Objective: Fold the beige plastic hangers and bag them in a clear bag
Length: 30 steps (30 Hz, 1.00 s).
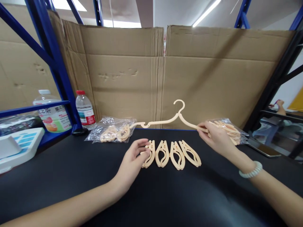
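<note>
My right hand [215, 137] pinches the right arm of an unfolded cream-coloured clothes hanger [165, 121]. That hanger is raised in front of the cardboard, its hook upward and its left arm reaching toward a plastic bag. My left hand [133, 156] is at the leftmost of several folded hangers and covers part of it; its fingers are bent, with a gap between thumb and fingertips. The folded hangers [162, 154] lie side by side on the black table [151, 195]. Whether the left fingertips touch the leftmost one is unclear.
Clear bags of folded hangers lie at left [111, 132] and right [227, 129]. A phone [264, 148] is at the right. A red-capped bottle [85, 110], a larger bottle [53, 113] and a white-and-blue device [21, 146] stand left. Cardboard [123, 72] walls the back.
</note>
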Available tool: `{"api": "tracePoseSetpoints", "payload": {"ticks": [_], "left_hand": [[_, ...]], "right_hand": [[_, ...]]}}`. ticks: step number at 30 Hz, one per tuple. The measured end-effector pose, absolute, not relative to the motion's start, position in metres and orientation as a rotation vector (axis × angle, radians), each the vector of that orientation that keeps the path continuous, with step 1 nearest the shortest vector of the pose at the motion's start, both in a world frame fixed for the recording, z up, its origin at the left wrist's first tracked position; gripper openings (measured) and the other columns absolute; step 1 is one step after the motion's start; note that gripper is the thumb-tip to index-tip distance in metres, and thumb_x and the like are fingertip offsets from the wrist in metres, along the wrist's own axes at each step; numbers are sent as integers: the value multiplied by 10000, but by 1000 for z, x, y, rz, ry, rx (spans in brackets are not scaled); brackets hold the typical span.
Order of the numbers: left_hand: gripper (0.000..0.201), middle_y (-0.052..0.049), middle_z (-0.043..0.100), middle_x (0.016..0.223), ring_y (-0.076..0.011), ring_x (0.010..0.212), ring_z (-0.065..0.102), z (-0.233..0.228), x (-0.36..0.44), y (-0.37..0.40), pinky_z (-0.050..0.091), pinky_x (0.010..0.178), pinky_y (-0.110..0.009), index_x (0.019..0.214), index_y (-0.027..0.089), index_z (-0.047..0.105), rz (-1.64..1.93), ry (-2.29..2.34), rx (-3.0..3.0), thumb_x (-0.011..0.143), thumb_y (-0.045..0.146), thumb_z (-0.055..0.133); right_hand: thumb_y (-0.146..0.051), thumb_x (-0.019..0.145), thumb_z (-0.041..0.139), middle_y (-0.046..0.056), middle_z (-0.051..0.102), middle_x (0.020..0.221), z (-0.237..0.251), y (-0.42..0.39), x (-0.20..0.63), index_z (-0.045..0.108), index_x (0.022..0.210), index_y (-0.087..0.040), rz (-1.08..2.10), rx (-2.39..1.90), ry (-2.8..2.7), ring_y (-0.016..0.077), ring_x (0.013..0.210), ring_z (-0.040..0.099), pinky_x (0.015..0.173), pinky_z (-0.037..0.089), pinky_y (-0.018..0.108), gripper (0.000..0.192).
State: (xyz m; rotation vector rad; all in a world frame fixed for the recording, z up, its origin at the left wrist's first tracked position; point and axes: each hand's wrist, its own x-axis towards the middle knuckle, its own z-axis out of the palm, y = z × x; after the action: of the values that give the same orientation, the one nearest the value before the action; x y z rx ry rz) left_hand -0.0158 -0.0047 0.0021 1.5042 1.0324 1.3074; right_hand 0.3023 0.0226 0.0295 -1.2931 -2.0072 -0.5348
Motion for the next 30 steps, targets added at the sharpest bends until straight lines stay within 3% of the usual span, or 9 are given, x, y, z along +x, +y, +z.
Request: {"api": "tracePoseSetpoints", "payload": {"ticks": [4,11,13,16,19,25,28,30], "left_hand": [[504,-124,452,1347,-181,964,636,2,-17,5,526,822,-305,1237,202,460,1431,1077,1092,782,291,658],[661,-63,577,1167,-116,697,619,2,-18,-3,489,616,-259,1384,275,355,1316,987,1377,796,325,654],[617,-48,609,1090,-124,718,612,2,-18,-5,481,613,-247,1357,255,400,1281,985,1455,801,332,655],[402,-51,651,1008,-172,847,630,3,-18,-6,490,682,-252,1161,190,570,1280,1032,1531,808,364,652],[291,-54,678,984,-196,890,644,3,-18,-6,499,712,-258,1009,178,628,1313,1061,1543,803,379,661],[358,-52,710,961,-171,798,662,4,-17,-5,520,683,-249,1042,183,626,1361,1087,1467,751,373,712],[389,-59,722,958,-182,817,673,5,-15,-5,539,718,-267,1060,180,626,1364,1070,1450,733,366,726],[391,-63,724,972,-191,846,679,5,-14,-5,547,744,-275,1061,180,626,1357,1052,1436,732,365,727]], "right_hand": [[-292,944,418,47,640,746,21,9,290,542,958,-198,-543,-1231,-2052,183,600,599,569,419,290,157],[-264,974,378,75,657,856,7,4,276,543,968,-181,-639,-1144,-2215,205,718,619,658,454,328,185],[-245,979,379,73,644,880,4,3,273,535,996,-180,-598,-1127,-2245,203,742,610,672,465,333,171],[-226,989,363,90,629,928,3,2,271,524,1096,-169,-544,-1078,-2251,217,828,597,724,485,353,201],[-220,986,367,113,634,949,8,1,271,539,1155,-154,-581,-1037,-2270,241,887,572,771,486,384,250],[-243,975,403,107,679,913,15,-3,275,651,944,-174,-953,-1198,-2205,255,805,576,720,459,404,259],[-217,971,393,94,693,920,14,-5,276,653,983,-178,-1042,-1292,-2119,225,716,616,595,443,349,263],[-181,962,390,97,695,986,13,-6,277,646,1017,-177,-1074,-1292,-2096,238,756,643,583,453,346,263]]}}
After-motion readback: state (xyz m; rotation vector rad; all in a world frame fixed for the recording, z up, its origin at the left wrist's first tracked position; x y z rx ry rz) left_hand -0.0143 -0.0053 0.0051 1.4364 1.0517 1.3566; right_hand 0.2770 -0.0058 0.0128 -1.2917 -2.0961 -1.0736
